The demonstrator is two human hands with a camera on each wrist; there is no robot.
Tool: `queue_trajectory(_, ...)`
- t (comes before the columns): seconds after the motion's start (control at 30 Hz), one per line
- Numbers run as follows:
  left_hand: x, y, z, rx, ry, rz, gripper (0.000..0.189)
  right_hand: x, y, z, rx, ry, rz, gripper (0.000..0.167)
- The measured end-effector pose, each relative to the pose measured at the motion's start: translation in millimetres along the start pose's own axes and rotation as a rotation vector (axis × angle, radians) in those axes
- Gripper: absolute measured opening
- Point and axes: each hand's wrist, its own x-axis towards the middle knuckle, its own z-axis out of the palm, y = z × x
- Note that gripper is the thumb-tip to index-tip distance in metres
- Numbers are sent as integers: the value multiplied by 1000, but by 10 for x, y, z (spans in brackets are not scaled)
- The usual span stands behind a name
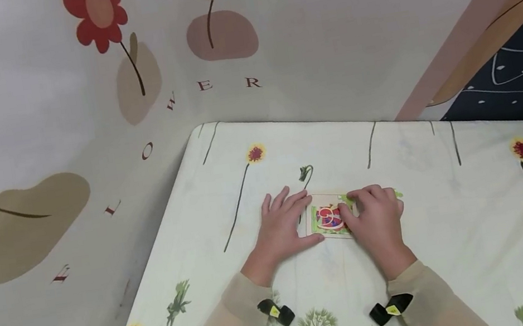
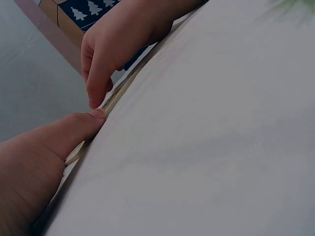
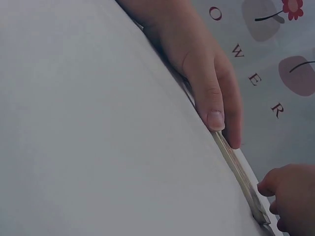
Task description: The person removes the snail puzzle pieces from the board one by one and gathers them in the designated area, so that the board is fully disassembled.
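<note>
A small flat picture puzzle board (image 1: 309, 226) lies on the cloth, with a pale border and a red, purple and green picture. My left hand (image 1: 279, 229) rests at its left side, fingers spread. The left thumb (image 2: 83, 123) touches the near edge, and the index fingertip is by the far left corner. My right hand (image 1: 378, 218) is over the right part, hiding it. Its thumb and curled fingers are at a green puzzle piece (image 1: 343, 197) that overlaps the border; the grip is partly hidden. From the right wrist, the board's thin edge (image 3: 238, 172) shows.
The table (image 1: 453, 224) has a white cloth printed with flowers and stems. A wall (image 1: 318, 64) with painted flowers and letters stands along its left and far sides. Something bright green (image 1: 398, 194) shows just right of my right hand.
</note>
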Motion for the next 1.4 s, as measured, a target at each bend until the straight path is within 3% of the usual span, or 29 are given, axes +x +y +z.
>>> queue_trajectory(0.33, -3, -7, 2, 11, 17, 11, 91, -4, -11, -10, -34, -41, 26, 32)
queue_trajectory(0.83, 3, -4, 10, -9, 17, 11, 90, 13, -8, -45, -103, -107, -15, 32)
queue_trajectory(1.4, 4, -10, 21, 9, 17, 10, 91, 12, -4, -37, -29, -140, 4, 32)
